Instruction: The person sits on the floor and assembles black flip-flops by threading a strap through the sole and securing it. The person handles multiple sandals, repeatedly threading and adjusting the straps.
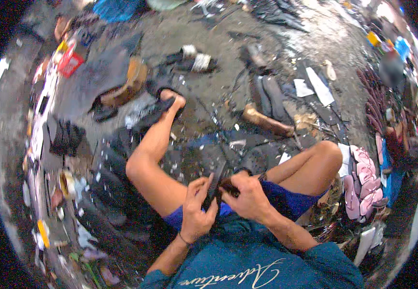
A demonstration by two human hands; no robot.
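As fingers [197, 187] grip, the strip [215, 185] slants forward-right.

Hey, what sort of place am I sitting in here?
Probably a makeshift footwear workshop, though blur leaves some doubt. It shows in the clustered pink, flat, slipper-shaped pieces to your right, the long, dark, sole-shaped pieces ahead, and the rough grey ground littered with scraps.
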